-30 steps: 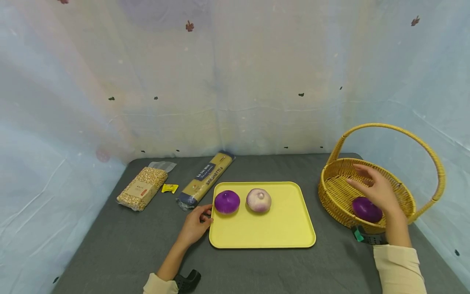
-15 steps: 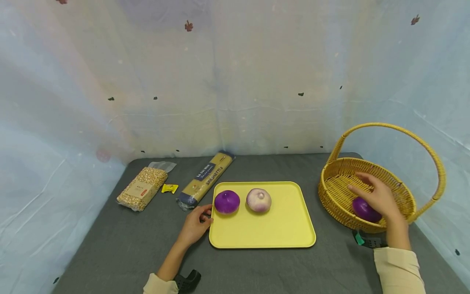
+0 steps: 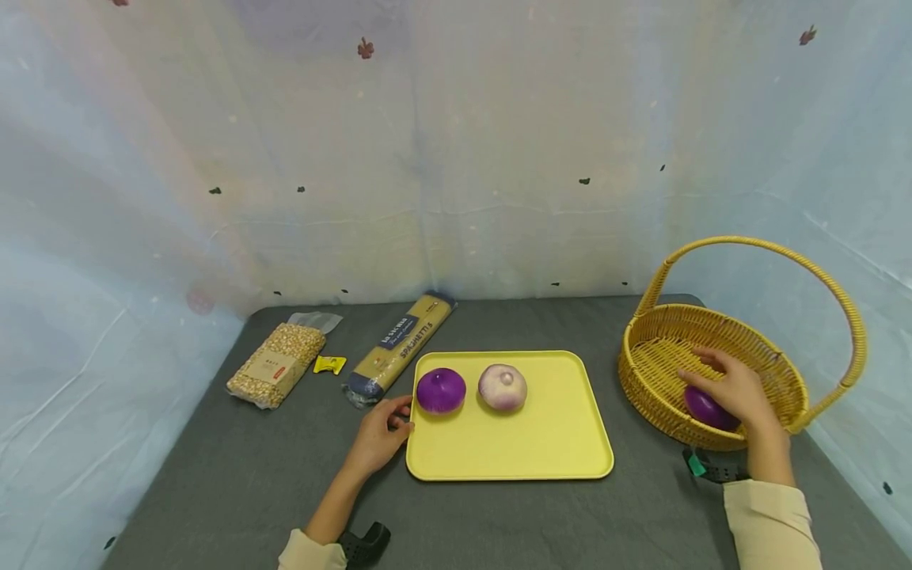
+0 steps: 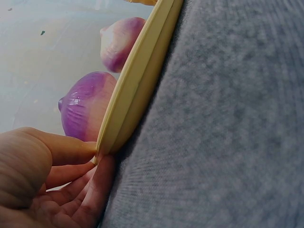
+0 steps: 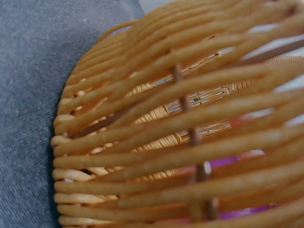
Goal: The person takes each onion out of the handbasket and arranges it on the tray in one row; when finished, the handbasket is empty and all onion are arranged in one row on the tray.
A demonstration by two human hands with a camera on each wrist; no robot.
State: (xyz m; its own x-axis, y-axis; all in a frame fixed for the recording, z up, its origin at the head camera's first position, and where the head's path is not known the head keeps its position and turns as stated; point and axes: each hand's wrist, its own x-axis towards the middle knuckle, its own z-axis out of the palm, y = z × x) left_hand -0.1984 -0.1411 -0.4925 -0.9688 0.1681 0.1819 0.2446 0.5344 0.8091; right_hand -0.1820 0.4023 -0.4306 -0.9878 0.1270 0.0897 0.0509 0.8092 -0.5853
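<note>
My left hand (image 3: 378, 439) pinches the left edge of a yellow tray (image 3: 549, 427) between thumb and fingers. On the tray sit a purple onion (image 3: 440, 391) and a paler, pinkish-white onion (image 3: 503, 388), side by side. At the right, my right hand (image 3: 737, 392) reaches down into a wicker basket (image 3: 651, 400), its thumb and fingers spread apart. Close under that hand lies a glossy, rounded purple vegetable (image 3: 708, 410), partly covered by it. In the right wrist view, the basket's woven wall (image 5: 142, 147) hides the hand, and only slivers of purple show through the gaps.
Left of the tray lie a bag of spaghetti (image 3: 402, 348), a small yellow wrapped candy (image 3: 329, 365) and a clear bag of pale kernels (image 3: 278, 364). The basket's tall handle (image 3: 762, 247) arches over it. A dark grey cloth (image 3: 484, 522) covers the table.
My right hand has lowered into the basket, coming down over the purple vegetable. The left hand stays at the tray's edge, and the tray with its onions has not moved.
</note>
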